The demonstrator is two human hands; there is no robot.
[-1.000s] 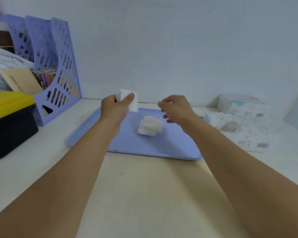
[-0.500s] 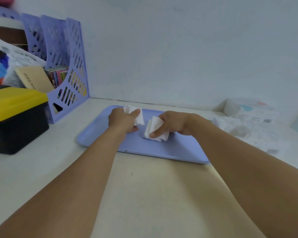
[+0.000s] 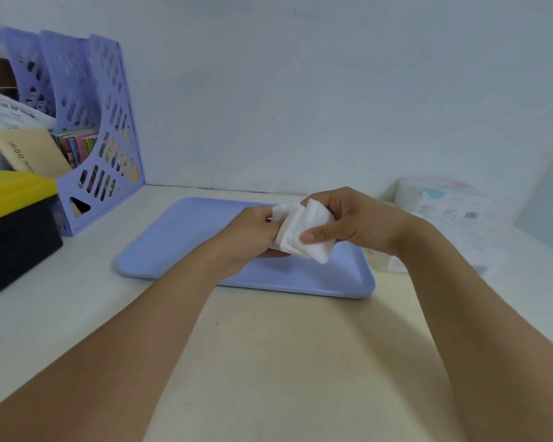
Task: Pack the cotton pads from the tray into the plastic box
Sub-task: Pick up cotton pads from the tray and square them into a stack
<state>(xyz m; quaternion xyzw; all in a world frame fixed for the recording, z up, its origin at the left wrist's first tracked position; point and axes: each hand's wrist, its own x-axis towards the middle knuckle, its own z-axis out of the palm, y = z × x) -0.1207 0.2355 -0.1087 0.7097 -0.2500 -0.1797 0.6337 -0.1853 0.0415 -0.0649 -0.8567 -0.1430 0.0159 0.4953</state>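
step: you're gathering the cotton pads (image 3: pixel 304 232) into one stack over the tray (image 3: pixel 186 237) – both hands meet mid-frame, right of centre.
right hand (image 3: pixel 351 223): fingers curled round the stack, thumb pressed on its near face, holding it fanned.
left hand (image 3: pixel 253 232): fingers curled in against the stack's left edge and pinching a pad there; fingertips hidden, so exact hold unclear.
pads: all in your hands, lifted just above the tray; the visible tray surface is bare.
plastic box: I judge it's the pale clear shape (image 3: pixel 387 261) just off the tray's right end, mostly hidden behind your right wrist – can't confirm.
next: square the fanned edges, then carry right and down into the box; loose pads could slip from the fan.
writing: tan card (image 3: pixel 29 154) at left edge shows "1000", tilted. White carton (image 3: pixel 441 199), right edge, has teal and pink marks plus code patches – text too small to read.
other: yellow-lidded black bin (image 3: pixel 13 224), lilac file rack (image 3: pixel 103 135), upper left.
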